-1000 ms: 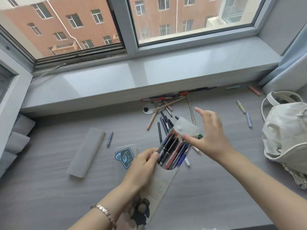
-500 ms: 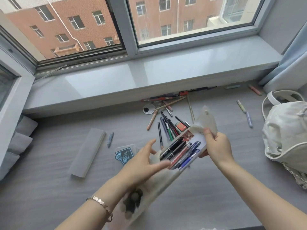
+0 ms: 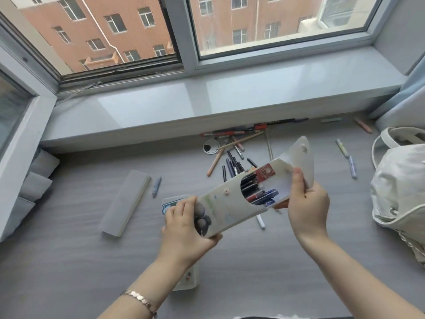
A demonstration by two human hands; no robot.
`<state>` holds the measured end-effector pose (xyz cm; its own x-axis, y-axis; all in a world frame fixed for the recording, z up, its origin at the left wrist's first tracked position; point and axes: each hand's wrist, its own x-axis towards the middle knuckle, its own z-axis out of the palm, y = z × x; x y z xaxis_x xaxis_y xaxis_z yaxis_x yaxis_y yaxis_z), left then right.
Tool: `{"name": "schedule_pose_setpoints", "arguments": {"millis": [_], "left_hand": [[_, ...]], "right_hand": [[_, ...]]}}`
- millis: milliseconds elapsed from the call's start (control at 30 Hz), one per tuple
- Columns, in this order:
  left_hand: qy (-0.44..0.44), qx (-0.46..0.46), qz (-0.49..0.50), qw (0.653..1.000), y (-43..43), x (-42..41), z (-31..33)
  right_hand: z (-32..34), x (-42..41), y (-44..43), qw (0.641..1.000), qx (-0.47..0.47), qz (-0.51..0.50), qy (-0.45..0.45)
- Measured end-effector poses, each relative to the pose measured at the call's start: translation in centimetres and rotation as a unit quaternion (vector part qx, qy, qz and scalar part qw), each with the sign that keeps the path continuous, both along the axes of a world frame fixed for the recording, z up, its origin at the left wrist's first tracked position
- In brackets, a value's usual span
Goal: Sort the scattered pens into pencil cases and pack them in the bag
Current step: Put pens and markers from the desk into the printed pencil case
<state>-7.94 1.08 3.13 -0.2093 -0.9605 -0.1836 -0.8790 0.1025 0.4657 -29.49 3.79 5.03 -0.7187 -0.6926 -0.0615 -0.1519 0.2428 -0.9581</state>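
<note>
Grey sill (image 3: 230, 100) under window (image 3: 185, 42) — brick building (image 3: 287, 21) outside.

The pencil case (image 3: 232, 201) looks like smooth, translucent matt plastic with a printed front. The worktop (image 3: 69, 261) has a grey, matt wood-grain finish. The windowsill (image 3: 230, 97) is glossy and reflective. The white bag (image 3: 400, 189) looks like soft, creased leather-like material.

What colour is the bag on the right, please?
The bag is off-white; the head view shows it.
</note>
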Motion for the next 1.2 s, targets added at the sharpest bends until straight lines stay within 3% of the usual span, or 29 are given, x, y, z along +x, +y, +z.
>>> {"name": "schedule_pose_setpoints", "arguments": {"millis": [167,233,300,367,433,533,600,667,767,933,1100,1200], "left_hand": [[-0.03,-0.032,0.012,0.999,0.5,-0.5,0.0],[-0.077,-0.022,0.007,0.997,0.5,-0.5,0.1],[-0.108,-0.019,0.003,0.994,0.5,-0.8,0.2],[-0.123,-0.013,0.007,0.992,0.3,-1.2,0.4],[-0.129,-0.013,0.014,0.991,0.3,-1.4,0.5],[-0.136,-0.021,0.015,0.99,0.2,-1.5,0.6],[-0.141,-0.027,0.009,0.99,0.2,-1.8,0.7],[-0.14,-0.026,0.002,0.99,0.5,-2.2,0.6],[-0.131,-0.022,0.003,0.991,0.7,-2.6,0.5],[-0.124,-0.01,-0.003,0.992,0.2,-1.7,0.5],[-0.14,-0.008,-0.042,0.989,-0.7,-0.3,0.7],[-0.147,-0.018,-0.064,0.987,-1.1,0.6,0.4]], "right_hand": [[0.1,-0.6,-0.3,0.996,0.015,0.09,-0.004],[1.0,-0.8,-0.1,0.991,-0.022,0.031,0.131],[2.2,-0.4,0.4,0.93,-0.183,0.048,0.315],[2.3,1.2,1.1,0.881,-0.249,0.215,0.341],[1.5,2.9,1.2,0.884,-0.174,0.328,0.283],[-0.5,3.7,1.2,0.918,0.009,0.312,0.244],[-0.8,3.7,1.0,0.927,0.059,0.303,0.211],[-0.7,4.4,1.0,0.922,0.085,0.299,0.232],[-0.9,5.2,1.1,0.92,0.092,0.266,0.271],[1.0,0.6,-0.1,0.913,-0.059,0.187,0.358],[0.2,-4.2,-1.7,0.905,0.049,0.243,0.345],[-1.0,-5.9,-1.9,0.889,0.062,0.239,0.387]]}}
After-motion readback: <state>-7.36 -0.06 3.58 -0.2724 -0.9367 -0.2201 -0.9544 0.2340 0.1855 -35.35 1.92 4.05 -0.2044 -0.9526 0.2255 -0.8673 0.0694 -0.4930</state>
